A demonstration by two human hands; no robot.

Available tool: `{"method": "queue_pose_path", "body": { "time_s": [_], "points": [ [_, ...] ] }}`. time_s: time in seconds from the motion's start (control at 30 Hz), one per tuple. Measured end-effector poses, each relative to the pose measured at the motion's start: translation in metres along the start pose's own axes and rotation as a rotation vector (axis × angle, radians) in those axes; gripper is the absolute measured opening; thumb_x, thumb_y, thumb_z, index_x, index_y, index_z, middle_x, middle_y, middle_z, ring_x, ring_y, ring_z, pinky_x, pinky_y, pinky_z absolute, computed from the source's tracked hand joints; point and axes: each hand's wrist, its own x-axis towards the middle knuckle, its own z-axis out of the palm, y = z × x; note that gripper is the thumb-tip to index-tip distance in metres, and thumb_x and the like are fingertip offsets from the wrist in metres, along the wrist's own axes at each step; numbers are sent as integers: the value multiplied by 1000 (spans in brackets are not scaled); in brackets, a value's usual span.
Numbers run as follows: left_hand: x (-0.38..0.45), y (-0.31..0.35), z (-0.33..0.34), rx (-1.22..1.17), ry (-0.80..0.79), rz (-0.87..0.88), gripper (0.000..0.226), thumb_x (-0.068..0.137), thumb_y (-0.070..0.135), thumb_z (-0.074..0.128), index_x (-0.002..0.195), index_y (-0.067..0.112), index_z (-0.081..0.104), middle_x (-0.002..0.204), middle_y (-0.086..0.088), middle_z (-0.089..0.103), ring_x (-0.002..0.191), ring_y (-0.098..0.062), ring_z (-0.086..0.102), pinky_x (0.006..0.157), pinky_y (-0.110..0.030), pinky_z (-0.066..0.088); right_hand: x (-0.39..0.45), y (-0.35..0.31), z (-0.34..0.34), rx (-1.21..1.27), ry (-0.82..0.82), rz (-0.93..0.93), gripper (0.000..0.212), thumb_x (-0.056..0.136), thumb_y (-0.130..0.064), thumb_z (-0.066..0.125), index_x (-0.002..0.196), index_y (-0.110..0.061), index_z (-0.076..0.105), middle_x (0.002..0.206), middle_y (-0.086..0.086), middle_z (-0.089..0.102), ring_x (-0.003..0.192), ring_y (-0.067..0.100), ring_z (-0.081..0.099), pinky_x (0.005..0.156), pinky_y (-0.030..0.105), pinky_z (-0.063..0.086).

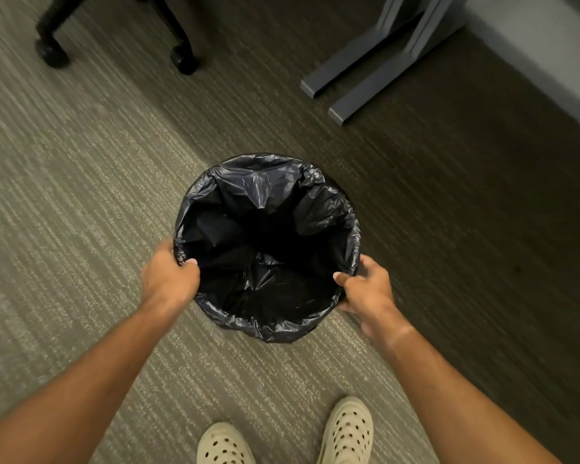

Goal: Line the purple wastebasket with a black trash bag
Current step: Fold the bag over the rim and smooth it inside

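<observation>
Black crinkly plastic trash bag (pixel 265 239) is pinched at the rim by both grips, left hand (pixel 169 274) and right hand (pixel 365 289) closed on opposite sides. It's folded over the whole wastebasket on the carpet, no purple visible, so basically done, maybe just smoothing left.

Wastebasket fully hidden under the black trash bag (pixel 267 249); purple colour not visible. Left hand (pixel 169 279) fingers (pixel 163 249) tucked behind the bag's outer fold, only thumb shows inside the rim. Right hand (pixel 369 289) fingers (pixel 372 262) motion-blurred, tips hidden outside the fold. Bag's bottom beyond the fingers too dark to read. Shoes (pixel 347 433), chair base (pixel 114 35), desk legs (pixel 382 61) cut off at frame edges.
</observation>
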Motion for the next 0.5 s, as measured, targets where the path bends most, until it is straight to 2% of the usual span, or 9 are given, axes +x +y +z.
{"method": "queue_pose_path", "body": {
  "time_s": [0.1, 0.2, 0.3, 0.37, 0.43, 0.5],
  "points": [
    [4, 28, 12, -44, -41, 72, 19, 90, 6, 57, 104, 20, 56, 93, -1, 63, 88, -24, 60, 76, -34, 47, 11, -15, -24, 35, 27, -11, 42, 91, -1, 61, 125, -25, 58, 82, -6, 76, 78, 13, 74, 62, 40, 62],
    [8, 64, 33, -79, -101, 137, 21, 89, 8, 59, 103, 24, 57, 100, -3, 67, 94, -25, 62, 85, -36, 51, 27, -38, -53, 103, 48, -2, 56, 92, -2, 61, 141, -22, 45, 94, -7, 71, 83, 13, 71, 55, 33, 61],
    [13, 102, 59, -119, -155, 160, 24, 89, 8, 60, 109, 20, 60, 107, -5, 68, 100, -26, 64, 94, -41, 52, 46, -59, -82, 137, 51, 5, 54, 93, -3, 60, 141, -24, 45, 114, -1, 67, 83, 8, 66, 46, 26, 56],
    [15, 125, 74, -144, -188, 150, 24, 88, 8, 61, 110, 18, 60, 110, -6, 68, 102, -26, 64, 95, -43, 53, 57, -73, -101, 129, 59, -15, 49, 94, -4, 60, 137, -24, 48, 115, -1, 64, 82, 8, 64, 44, 24, 55],
    [12, 146, 84, -167, -211, 135, 25, 89, 7, 62, 111, 17, 59, 111, -6, 68, 104, -25, 64, 95, -40, 53, 64, -87, -118, 127, 58, -41, 44, 94, -5, 60, 132, -25, 52, 117, -1, 64, 83, 10, 64, 47, 27, 55],
    [8, 164, 90, -164, -201, 130, 27, 89, 8, 63, 114, 16, 59, 113, -7, 67, 104, -27, 64, 96, -42, 53, 66, -101, -132, 123, 21, -65, 40, 95, -6, 59, 130, -24, 54, 123, 1, 65, 92, 16, 66, 57, 32, 56]
  ]
}}
